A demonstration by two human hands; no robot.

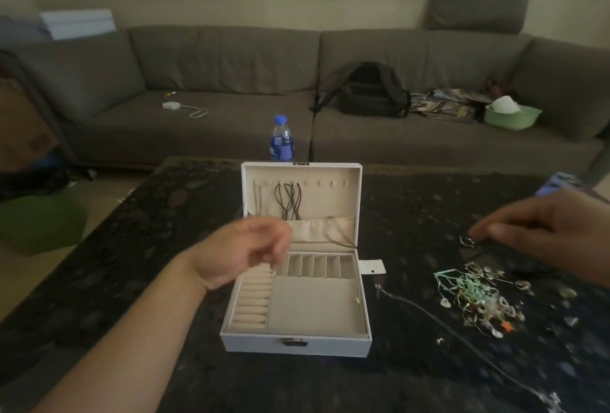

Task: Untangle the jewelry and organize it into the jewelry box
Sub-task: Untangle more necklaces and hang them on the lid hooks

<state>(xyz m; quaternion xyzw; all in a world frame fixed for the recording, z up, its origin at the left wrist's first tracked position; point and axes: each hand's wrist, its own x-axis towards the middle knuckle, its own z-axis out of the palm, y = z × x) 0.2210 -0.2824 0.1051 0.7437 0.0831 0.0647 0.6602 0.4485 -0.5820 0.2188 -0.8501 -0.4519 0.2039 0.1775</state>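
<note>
Our left forearm comes in from the bottom left, angled up over the dark speckled stone bench (132, 247). The left hand (246, 252) hangs above the back left corner of the open white jewelry box with beige lining (297, 343). It's motion-blurred, fingers curled down toward the ring rolls; looks like something tiny and pale sits at the fingertips, but honestly we can't tell if that grip is clamped on anything.

The box sits mid-bench, lid upright, with thin dark cords (290, 201) hanging from the lid hooks. A small white tag (372, 266) lies just beside its right wall, and a thin silver chain (429, 317) trails off toward the bottom right.

Further right, the tangled heap of jewelry with pale green thread (478, 297) rests on the bench, well apart from the box. Our right hand (544, 231) reaches in from the right edge, above the heap, fingers fairly straight and loose, tips just beside a small silver earring piece (467, 241), grip apart.
</note>
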